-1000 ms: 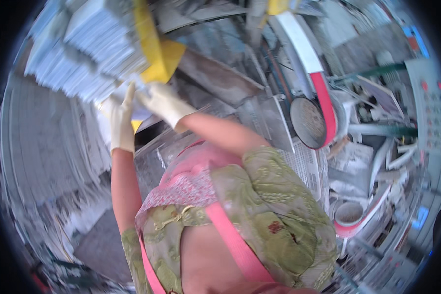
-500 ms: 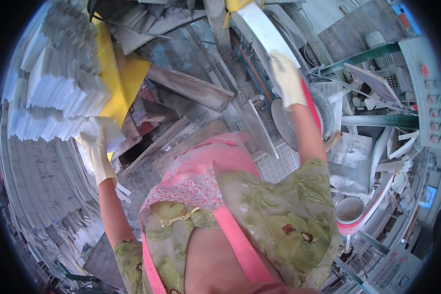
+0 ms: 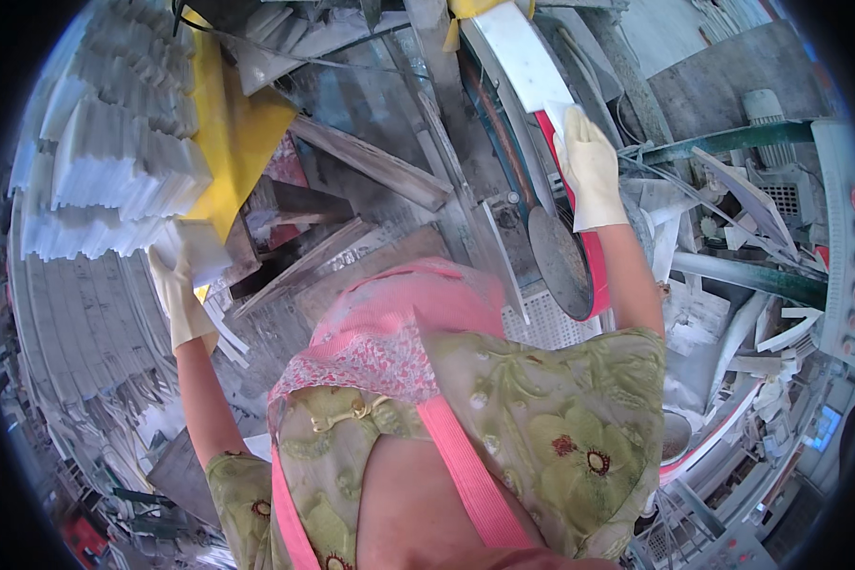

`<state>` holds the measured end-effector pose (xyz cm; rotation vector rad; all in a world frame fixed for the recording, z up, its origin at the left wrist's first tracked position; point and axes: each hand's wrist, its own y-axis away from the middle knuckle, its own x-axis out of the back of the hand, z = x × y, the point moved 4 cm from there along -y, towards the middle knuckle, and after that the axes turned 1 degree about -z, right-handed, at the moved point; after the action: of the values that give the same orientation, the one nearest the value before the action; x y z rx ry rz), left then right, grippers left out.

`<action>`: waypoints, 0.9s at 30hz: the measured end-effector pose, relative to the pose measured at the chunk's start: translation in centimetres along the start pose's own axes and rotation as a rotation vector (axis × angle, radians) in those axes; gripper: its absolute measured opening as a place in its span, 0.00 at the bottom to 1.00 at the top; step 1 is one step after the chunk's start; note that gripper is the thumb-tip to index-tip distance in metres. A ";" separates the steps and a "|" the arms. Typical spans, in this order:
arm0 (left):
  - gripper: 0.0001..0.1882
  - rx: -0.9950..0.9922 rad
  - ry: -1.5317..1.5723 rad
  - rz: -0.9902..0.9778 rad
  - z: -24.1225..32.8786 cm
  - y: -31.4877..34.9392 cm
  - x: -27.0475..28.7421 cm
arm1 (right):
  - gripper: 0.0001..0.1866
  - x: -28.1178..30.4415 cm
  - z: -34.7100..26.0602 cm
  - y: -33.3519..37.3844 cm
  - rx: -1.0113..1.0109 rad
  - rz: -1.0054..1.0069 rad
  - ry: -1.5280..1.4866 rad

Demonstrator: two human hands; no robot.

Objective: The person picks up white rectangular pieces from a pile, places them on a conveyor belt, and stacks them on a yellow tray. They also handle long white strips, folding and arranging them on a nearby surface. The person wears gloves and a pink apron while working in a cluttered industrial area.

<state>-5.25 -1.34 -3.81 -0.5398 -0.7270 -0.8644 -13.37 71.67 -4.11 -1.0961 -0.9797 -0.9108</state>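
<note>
My left hand [image 3: 180, 294], in a pale rubber glove, is closed on the near end of a white stone tile [image 3: 201, 255]. This tile stands at the front of a long stack of thin white tiles [image 3: 123, 176] on the left. On the right, my gloved right hand [image 3: 591, 180] is at the near end of a row of white tiles [image 3: 515, 52] lying on a narrow conveyor. Its fingers are together over the end tile [image 3: 561, 119], thumb on the left side. A red belt [image 3: 597, 285] runs round a grey roller [image 3: 558, 261] below this hand.
Yellow sheeting [image 3: 228, 142] lies beside the stack. Dusty boards [image 3: 375, 166] and a thin upright plate [image 3: 503, 256] stand between stack and conveyor. Green machine bars [image 3: 750, 275] and a grey control panel [image 3: 845, 237] are at far right. A white perforated crate [image 3: 551, 318] sits below the roller.
My right hand has shifted right and a little nearer along the conveyor, showing more red belt. My left hand has lowered slightly at the stack's end. The view has turned a little.
</note>
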 end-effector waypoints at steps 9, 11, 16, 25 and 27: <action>0.47 0.033 0.009 0.037 1.6 1.1 0.1 | 0.41 -1.8 -1.9 -4.8 0.044 -0.161 0.134; 0.46 0.052 0.165 0.020 2.1 1.6 -0.2 | 0.41 -3.0 -1.6 -5.6 0.058 -0.160 0.213; 0.46 0.080 0.433 0.010 2.8 2.5 -0.9 | 0.31 -5.0 -1.1 -7.7 0.139 0.045 0.041; 0.58 0.222 -0.043 -0.074 5.2 2.2 0.0 | 0.23 3.8 -4.4 -13.0 -0.301 -0.246 -0.661; 0.59 0.182 -0.045 -0.073 5.6 2.2 0.0 | 0.24 6.4 -11.1 -12.4 -0.301 -0.188 -1.209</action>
<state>-5.36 3.71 -0.52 -0.3729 -0.8618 -0.8459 -21.06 57.62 3.60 -1.8946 -1.9840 -0.4784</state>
